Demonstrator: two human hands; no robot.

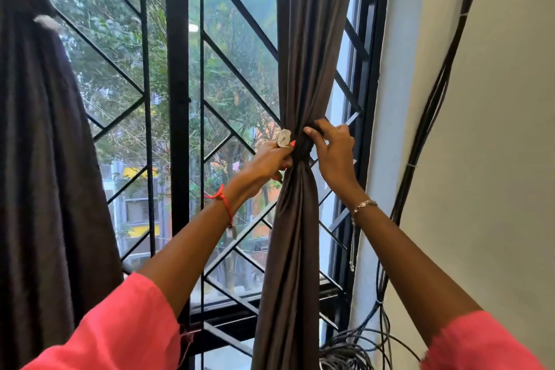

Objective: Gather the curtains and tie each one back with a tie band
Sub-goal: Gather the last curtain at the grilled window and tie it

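Curtain [300, 219] hangs gathered at the right edge of the window [180, 129], my fingers [313, 129] curled tight on the tie band [304, 150] at its waist. Left hand [267, 162] pinches the band's pale end [283, 138]; right hand [335, 153] wraps. Cloth looks soft, light, likely slippery, so the cinched middle is where to hold.

Window grille [240, 75] close behind curtain [303, 69]
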